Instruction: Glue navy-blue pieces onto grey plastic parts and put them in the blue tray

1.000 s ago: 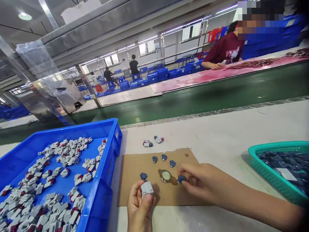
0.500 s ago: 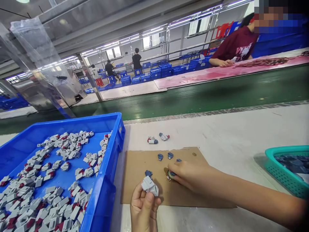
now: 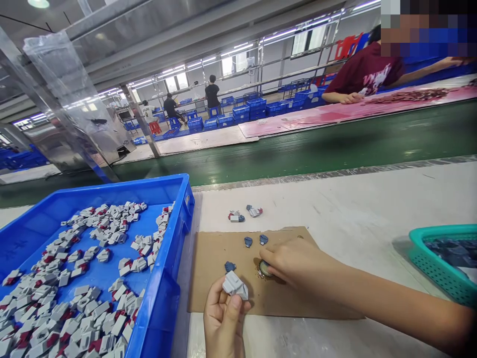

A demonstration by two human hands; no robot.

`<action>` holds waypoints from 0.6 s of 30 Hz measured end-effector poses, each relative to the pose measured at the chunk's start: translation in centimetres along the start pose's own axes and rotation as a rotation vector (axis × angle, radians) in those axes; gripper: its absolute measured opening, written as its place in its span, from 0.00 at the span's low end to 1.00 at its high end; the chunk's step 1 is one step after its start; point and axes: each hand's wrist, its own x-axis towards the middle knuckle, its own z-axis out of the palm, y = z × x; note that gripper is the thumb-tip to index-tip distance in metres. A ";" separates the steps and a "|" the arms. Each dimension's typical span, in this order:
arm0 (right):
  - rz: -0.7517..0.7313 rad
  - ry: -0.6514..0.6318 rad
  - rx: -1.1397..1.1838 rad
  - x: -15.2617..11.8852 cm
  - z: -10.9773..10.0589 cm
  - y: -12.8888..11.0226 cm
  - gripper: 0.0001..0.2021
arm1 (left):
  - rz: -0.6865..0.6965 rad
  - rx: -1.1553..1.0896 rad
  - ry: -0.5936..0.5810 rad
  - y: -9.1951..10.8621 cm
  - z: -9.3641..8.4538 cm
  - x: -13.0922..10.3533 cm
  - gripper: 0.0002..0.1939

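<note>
Grey part [image 3: 234, 284], one: pinched between thumb and fingers of left hand [image 3: 223, 318], eight o'clock from cap [image 3: 265, 269], above cardboard [image 3: 208, 248]. Right hand [image 3: 294, 261]: fingers curled at cap; cannot tell whether grasping. Blue pieces [image 3: 264, 239], three: cap's nine, eleven, twelve o'clock. Tray [image 3: 164, 263]: cardboard's nine o'clock. Basket [image 3: 428, 268]: three o'clock.

And across the long green belt [image 3: 223, 167] before you, bright rectangular windows [image 3: 228, 66] punctuate the pale wall [image 3: 278, 60] behind blue plastic crates [image 3: 240, 114]!

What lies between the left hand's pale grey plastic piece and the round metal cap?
The head view shows only brown cardboard, stained beside the cap.
</note>
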 end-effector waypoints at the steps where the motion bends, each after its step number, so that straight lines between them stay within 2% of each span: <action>1: 0.009 0.006 0.024 -0.1 -0.1 0.0 0.04 | 0.001 0.000 0.000 0.0 0.0 0.0 0.19; 3: 0.032 0.018 0.182 -0.5 -0.3 0.0 0.04 | -0.003 0.008 0.006 -0.1 0.1 0.0 0.19; 8: 0.152 -0.046 1.074 -1.2 -1.0 0.0 0.11 | -0.018 0.049 0.014 -0.2 0.3 -0.3 0.22; 10: 0.168 -0.068 1.300 -1.4 -1.4 -0.2 0.14 | -0.033 0.073 0.019 -0.1 0.5 -0.4 0.23; 12: 0.151 -0.061 1.366 -1.7 -1.8 -0.5 0.15 | -0.046 0.087 0.008 -0.1 0.5 -0.5 0.22; 18: 0.100 0.022 1.270 -2.3 -2.3 -1.5 0.12 | -0.044 0.078 -0.073 -0.4 0.3 -0.7 0.20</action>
